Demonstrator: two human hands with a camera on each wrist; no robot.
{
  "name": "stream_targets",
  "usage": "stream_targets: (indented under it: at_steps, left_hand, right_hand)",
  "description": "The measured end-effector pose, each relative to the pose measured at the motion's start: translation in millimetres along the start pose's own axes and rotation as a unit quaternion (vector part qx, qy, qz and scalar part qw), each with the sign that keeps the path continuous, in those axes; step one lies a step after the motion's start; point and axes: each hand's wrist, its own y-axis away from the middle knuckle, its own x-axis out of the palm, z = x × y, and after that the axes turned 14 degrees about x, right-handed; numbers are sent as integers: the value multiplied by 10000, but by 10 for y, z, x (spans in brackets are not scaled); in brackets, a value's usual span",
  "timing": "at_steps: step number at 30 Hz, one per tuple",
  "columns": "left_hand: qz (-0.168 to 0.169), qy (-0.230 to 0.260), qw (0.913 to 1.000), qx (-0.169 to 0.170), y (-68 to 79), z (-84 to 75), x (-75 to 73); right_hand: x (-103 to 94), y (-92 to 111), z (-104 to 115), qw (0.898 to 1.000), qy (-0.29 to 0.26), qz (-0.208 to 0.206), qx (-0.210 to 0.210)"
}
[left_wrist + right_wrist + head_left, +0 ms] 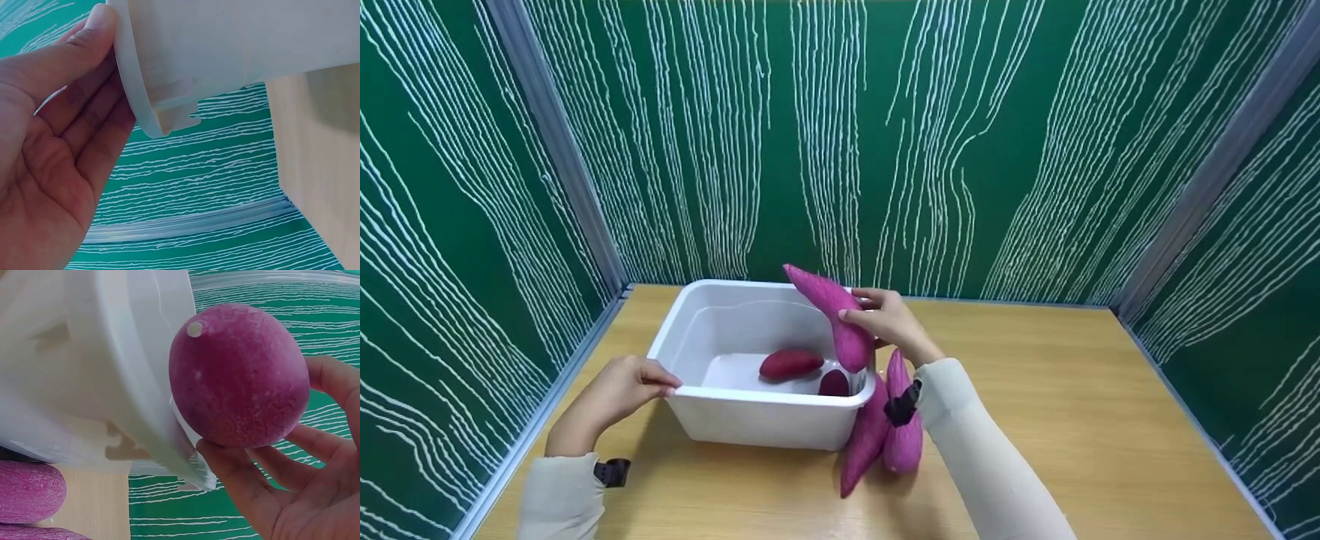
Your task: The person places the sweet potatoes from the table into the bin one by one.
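Observation:
My right hand (898,324) grips a bright purple sweet potato (840,319) above the right end of a white plastic tub (765,420), its tapered tip slanting up to the left. In the right wrist view, the rounded end of this sweet potato (239,377) faces the camera, beside the tub's rim. My left hand (622,391) pinches the rim at the tub's near left corner; the left wrist view shows the thumb on one side of the rim (132,73) and fingers behind it. Inside the tub lie a dark red sweet potato (791,364) and a darker one (834,383), partly hidden by the near wall.
Two more purple sweet potatoes, one slimmer (864,442) and one plumper (904,446), lie on the wooden table (1057,420) against the tub's right side, partly under my right wrist. Green walls (877,187) with white wavy lines enclose the table at the back and sides.

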Motion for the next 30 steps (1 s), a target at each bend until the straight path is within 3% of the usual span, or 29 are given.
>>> stream_targets:
  at_steps: [6, 12, 30]
  left_hand:
    - [-35, 44, 10000, -27, 11, -10, 6]
    - [-64, -119, 9999, 65, 14, -14, 6]
    - [-23, 100, 9999, -26, 9, -4, 16]
  right_hand:
    - [-34, 19, 10, 9997, -192, -156, 21]
    - [-82, 43, -31, 9997, -159, -167, 45]
    - [-216, 83, -184, 9996, -47, -243, 140]
